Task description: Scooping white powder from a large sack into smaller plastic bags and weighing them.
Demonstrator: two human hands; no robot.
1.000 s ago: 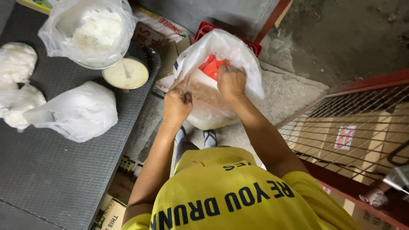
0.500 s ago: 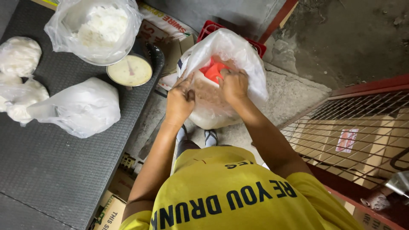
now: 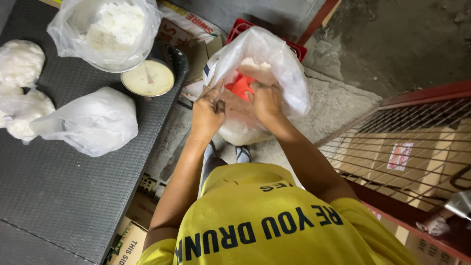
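Observation:
A large clear plastic bag with white powder in it stands on the concrete floor in front of me. A red scoop lies inside it near the mouth. My left hand pinches the near left edge of the bag's mouth. My right hand grips the near right edge, its fingers curled beside the scoop. Both hands are close together, with the scoop between them. The bottom of the bag is hidden behind my arms.
A dark ribbed table at left carries filled, closed bags of white powder and a dial scale bearing an open bag of powder. A red crate stands behind the big bag. At right is a red-framed wire mesh; cardboard boxes sit below.
My right hand came off the top of the red scoop and moved to the bag's edge. Both hands have drawn closer together at the bag's mouth, and the scoop now shows between them.

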